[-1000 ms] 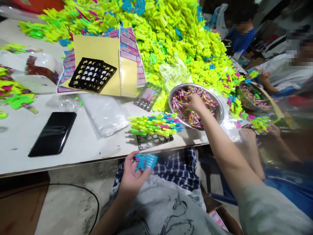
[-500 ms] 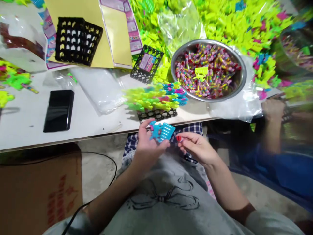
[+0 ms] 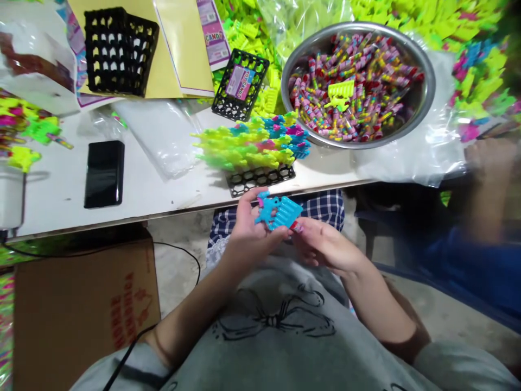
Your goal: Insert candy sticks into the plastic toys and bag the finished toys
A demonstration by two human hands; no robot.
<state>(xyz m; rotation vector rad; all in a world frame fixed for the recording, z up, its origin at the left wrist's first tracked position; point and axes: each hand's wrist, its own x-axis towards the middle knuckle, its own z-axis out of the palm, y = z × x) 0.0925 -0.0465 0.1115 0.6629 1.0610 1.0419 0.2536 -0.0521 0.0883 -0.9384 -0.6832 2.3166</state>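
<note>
L hand palm up just off the tabletop edge, fingers closed round a blue plastic harmonica-shaped toy w/ pink bits – thumb on its near side. R hand comes in from the right, wrist bent inward, fingers pinching a small red-ended candy tube at the toy's lower corner. Metal bowl of candy tubes sits beyond R hand; bunch of yellow, blue & pink toys on black grid tray – just beyond L hand.
</note>
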